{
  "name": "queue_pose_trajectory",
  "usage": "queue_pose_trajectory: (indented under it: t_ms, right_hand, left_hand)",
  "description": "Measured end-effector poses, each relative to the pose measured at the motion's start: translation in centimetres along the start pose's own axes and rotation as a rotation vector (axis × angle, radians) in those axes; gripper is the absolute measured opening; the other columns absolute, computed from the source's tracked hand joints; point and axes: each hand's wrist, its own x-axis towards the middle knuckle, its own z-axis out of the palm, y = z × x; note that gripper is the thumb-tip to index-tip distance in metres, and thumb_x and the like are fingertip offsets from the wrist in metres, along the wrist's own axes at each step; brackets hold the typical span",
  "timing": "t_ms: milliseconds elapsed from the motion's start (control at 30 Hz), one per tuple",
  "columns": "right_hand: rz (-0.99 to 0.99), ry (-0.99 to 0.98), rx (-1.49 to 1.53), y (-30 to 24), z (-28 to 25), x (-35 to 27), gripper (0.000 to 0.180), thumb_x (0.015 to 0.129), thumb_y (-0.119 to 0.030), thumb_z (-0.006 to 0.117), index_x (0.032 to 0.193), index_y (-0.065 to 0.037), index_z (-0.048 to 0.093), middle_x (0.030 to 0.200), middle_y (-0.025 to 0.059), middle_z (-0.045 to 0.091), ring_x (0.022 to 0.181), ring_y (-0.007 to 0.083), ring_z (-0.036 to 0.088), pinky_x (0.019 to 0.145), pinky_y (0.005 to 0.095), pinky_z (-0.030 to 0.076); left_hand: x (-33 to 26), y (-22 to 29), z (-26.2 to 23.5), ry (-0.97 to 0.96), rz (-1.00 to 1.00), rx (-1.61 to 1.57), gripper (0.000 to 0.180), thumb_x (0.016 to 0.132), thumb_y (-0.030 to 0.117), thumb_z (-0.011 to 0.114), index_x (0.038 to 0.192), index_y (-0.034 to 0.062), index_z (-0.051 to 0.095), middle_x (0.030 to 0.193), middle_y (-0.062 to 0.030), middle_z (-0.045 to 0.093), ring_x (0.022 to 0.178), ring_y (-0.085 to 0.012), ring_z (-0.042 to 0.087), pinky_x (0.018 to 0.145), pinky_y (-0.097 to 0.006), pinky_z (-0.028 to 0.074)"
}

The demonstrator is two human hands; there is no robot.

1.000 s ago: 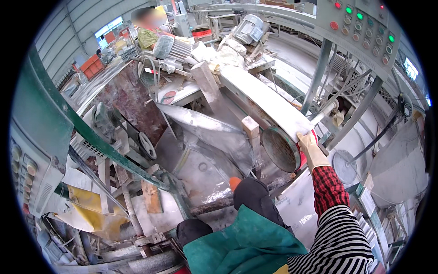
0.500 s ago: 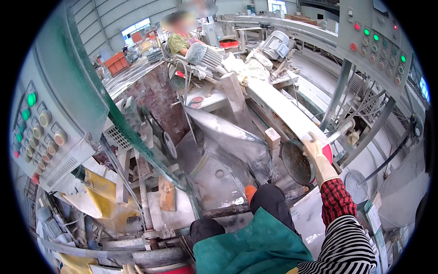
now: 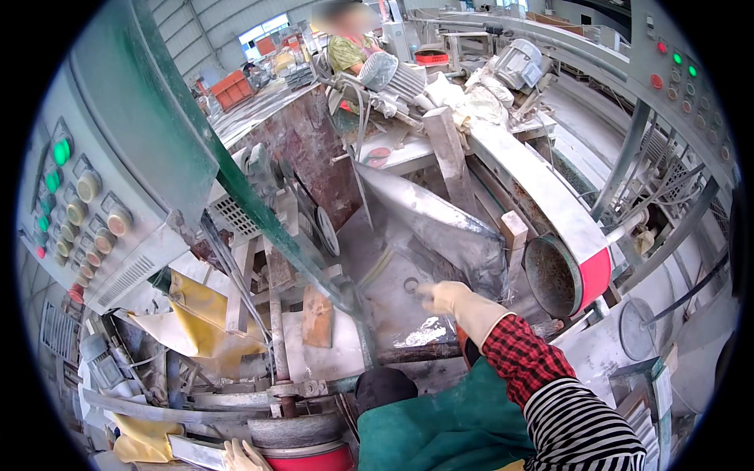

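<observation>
My right hand (image 3: 454,301), in a cream glove, hangs in the air over the wet grey floor pan. Its fingers point left and are loosely bent and apart, with nothing visible in them. To its right is the white belt (image 3: 569,221), which wraps a rusty round drum (image 3: 551,276) with a red band at its end. At the lower edge my left hand (image 3: 245,455), in a similar glove, is partly cut off. Its fingers are stretched out beside a second roller (image 3: 294,428) and a red belt (image 3: 314,458).
Control panels with lit buttons stand at left (image 3: 82,212) and right (image 3: 683,86). A green post (image 3: 275,228) slants between them and the pan. A wooden stake (image 3: 514,239) rises beside the drum. Motors (image 3: 518,63) and a person (image 3: 349,51) are farther back.
My right hand has left the end of the white belt and moved left over the floor pan. The view has shifted, and more of my left hand shows at the lower edge.
</observation>
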Motion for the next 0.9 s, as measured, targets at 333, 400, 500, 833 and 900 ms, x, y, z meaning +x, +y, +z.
queue_pose_trajectory:
  t_ms: [333,400,500,833,900]
  right_hand:
    - [0.149,-0.284,-0.274,-1.8,1.9,0.6,0.056,0.084,-0.043,0.055,0.135,-0.022,0.048,0.121,0.0151,0.062,0.112,0.0336,0.058,0.095,0.0430,0.046]
    - [0.097,-0.284,-0.281,-1.9,2.4,0.7,0.056,0.084,-0.042,0.055,0.136,-0.022,0.047,0.120,0.0154,0.062,0.110,0.0338,0.059,0.094,0.0431,0.046]
    - [0.054,-0.297,-0.290,-2.4,2.9,1.1,0.056,0.085,-0.042,0.055,0.137,-0.024,0.046,0.118,0.0160,0.063,0.109,0.0342,0.060,0.093,0.0434,0.046]
    - [0.045,-0.276,-0.229,-3.2,3.5,1.6,0.055,0.083,-0.042,0.056,0.136,-0.028,0.047,0.114,0.0179,0.064,0.104,0.0365,0.060,0.092,0.0446,0.046]
    - [0.047,-0.280,-0.232,-3.6,3.2,1.5,0.054,0.083,-0.042,0.056,0.135,-0.029,0.047,0.113,0.0186,0.064,0.104,0.0369,0.060,0.091,0.0448,0.047]
  left_hand:
    - [-0.7,0.2,1.1,0.025,-0.038,-0.054,0.037,0.094,0.033,0.052,0.110,0.0036,0.068,0.119,-0.0214,0.062,0.110,-0.0375,0.058,0.096,-0.044,0.046]
    - [-0.6,0.4,1.2,0.016,-0.044,-0.054,0.037,0.094,0.033,0.053,0.110,0.0038,0.068,0.119,-0.0210,0.062,0.110,-0.0371,0.058,0.096,-0.044,0.046]
    - [-0.7,0.5,1.7,0.015,-0.035,-0.049,0.037,0.094,0.033,0.053,0.109,0.0037,0.068,0.118,-0.0208,0.062,0.110,-0.0369,0.058,0.096,-0.043,0.046]
    - [-0.9,0.5,2.2,0.073,0.010,-0.067,0.035,0.092,0.031,0.055,0.106,0.0018,0.069,0.114,-0.0211,0.064,0.108,-0.0370,0.060,0.096,-0.043,0.046]
    - [-1.0,0.7,2.0,0.084,0.019,-0.067,0.034,0.092,0.030,0.056,0.105,0.0017,0.069,0.113,-0.0210,0.064,0.106,-0.0371,0.060,0.095,-0.043,0.046]
